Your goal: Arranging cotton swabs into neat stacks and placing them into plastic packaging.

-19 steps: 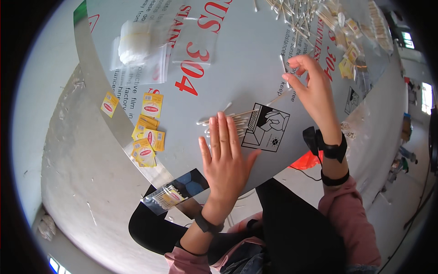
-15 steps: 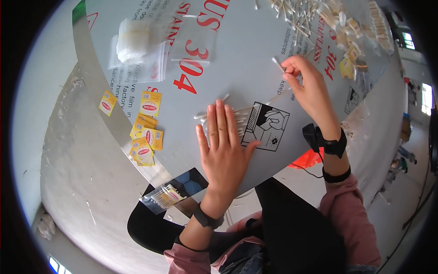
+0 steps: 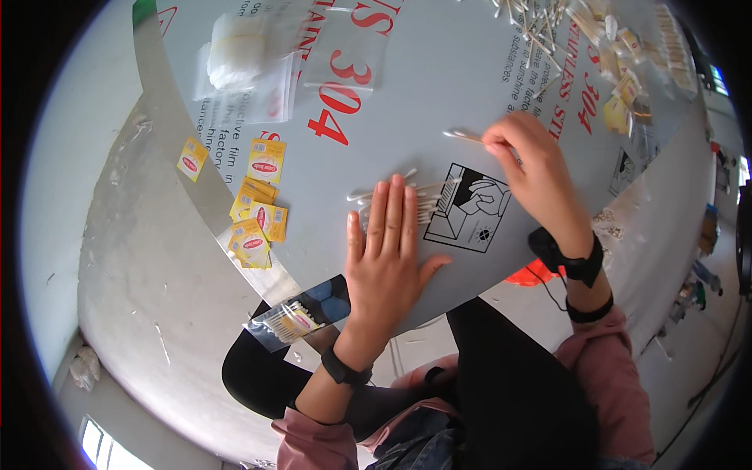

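My left hand (image 3: pixel 384 258) lies flat, fingers stretched out, over a small group of cotton swabs (image 3: pixel 427 205) on the table. Some white tips show left of its fingers, and the sticks come out on the right. To the right, my right hand (image 3: pixel 536 168) is closed in a pinch on a cotton swab (image 3: pixel 464 136), its white tip pointing left. Whether a second swab is in that pinch I cannot tell. Near my left wrist, a clear bag of swabs with a yellow card (image 3: pixel 288 321) lies at the table's near edge.
Yellow cards (image 3: pixel 258 223) lie at the left, with a single card (image 3: pixel 192 159) at the edge. Clear plastic bags (image 3: pixel 243 66) are stacked far left. Loose swabs (image 3: pixel 540 27) and filled packs (image 3: pixel 625 98) spread at the far right. An orange-red thing (image 3: pixel 526 273) shows below the near edge.
My right hand has come slightly nearer, and its swab has turned to point left. A loose swab below that hand no longer shows there. My left hand stays flat on the group.
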Demonstrator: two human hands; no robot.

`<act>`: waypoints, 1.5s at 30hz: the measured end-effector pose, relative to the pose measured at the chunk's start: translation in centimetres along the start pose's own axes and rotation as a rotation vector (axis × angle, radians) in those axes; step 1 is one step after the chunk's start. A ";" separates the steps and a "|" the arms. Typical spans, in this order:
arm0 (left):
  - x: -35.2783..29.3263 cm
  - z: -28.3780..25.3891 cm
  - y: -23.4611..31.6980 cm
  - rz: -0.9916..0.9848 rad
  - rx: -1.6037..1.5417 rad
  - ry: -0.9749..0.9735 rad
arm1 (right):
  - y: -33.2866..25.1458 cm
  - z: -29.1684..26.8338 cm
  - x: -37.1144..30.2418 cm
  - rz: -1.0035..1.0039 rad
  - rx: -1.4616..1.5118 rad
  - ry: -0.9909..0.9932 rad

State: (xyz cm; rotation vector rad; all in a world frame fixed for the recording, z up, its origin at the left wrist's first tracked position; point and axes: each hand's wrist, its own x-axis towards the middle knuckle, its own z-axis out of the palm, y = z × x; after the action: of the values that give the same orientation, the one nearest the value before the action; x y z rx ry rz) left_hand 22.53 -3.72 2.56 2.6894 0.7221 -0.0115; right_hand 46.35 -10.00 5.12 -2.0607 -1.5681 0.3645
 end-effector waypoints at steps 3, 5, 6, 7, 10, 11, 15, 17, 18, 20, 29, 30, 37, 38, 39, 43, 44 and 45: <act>0.4 -0.2 -0.1 0.005 -0.002 -0.001 | -2.6 3.1 2.0 -0.104 0.049 0.046; 0.0 -0.3 -0.1 -0.035 -0.168 0.053 | -3.6 3.8 2.0 -0.153 0.108 0.018; -0.3 -0.6 -0.1 -0.081 -0.330 0.112 | -4.1 3.9 1.9 -0.172 0.115 -0.032; -0.5 -1.3 -0.2 -0.149 -0.518 0.200 | -4.4 4.0 1.8 -0.191 0.120 -0.082; 0.2 -1.1 -0.6 -0.322 -1.201 0.616 | -4.7 3.7 1.0 -0.090 0.298 0.027; 0.6 -1.2 -0.7 -0.327 -1.201 0.618 | -5.0 3.9 0.6 -0.092 0.300 0.023; 2.8 -1.1 -0.7 -0.393 -1.427 0.767 | -5.5 6.2 -1.2 0.211 0.872 0.361; 3.3 -1.1 0.0 -0.365 -1.425 0.780 | -5.5 6.8 -1.7 0.228 0.904 0.362; 3.5 -1.3 0.3 -0.355 -1.442 0.746 | -5.6 6.9 -1.5 0.229 0.907 0.360; 3.5 -1.3 0.5 -0.347 -1.454 0.710 | -6.0 7.3 -0.9 0.191 0.953 0.339; 3.4 -1.9 -1.3 -0.383 -1.222 0.496 | -6.8 7.2 0.1 0.139 0.959 0.288; 3.4 -2.4 -1.9 -0.385 -1.217 0.495 | -6.4 6.9 0.2 0.139 0.964 0.288; 3.7 -3.7 -3.4 -0.383 -0.807 0.432 | -5.7 5.5 3.1 -0.279 0.129 0.072; 3.6 -3.5 -3.4 -0.383 -0.806 0.430 | -5.6 5.5 3.6 -0.278 0.130 0.073; 3.5 -3.4 -3.5 -0.372 -0.793 0.442 | -5.5 5.5 4.1 -0.303 0.067 0.009; 3.6 -3.2 -3.2 -0.373 -0.845 0.463 | -4.8 5.2 5.0 -0.378 -0.054 -0.114; 3.6 -3.2 -3.3 -0.373 -0.845 0.462 | -4.7 5.1 5.1 -0.378 -0.054 -0.114; 3.5 -3.1 -3.4 -0.399 -0.910 0.486 | -4.6 5.1 5.2 -0.379 -0.017 -0.106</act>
State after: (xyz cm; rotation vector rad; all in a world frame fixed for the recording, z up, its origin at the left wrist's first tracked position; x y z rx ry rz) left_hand 23.70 1.75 3.94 1.6540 1.0627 0.7064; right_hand 41.59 -2.99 3.93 -1.7275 -1.9829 0.3220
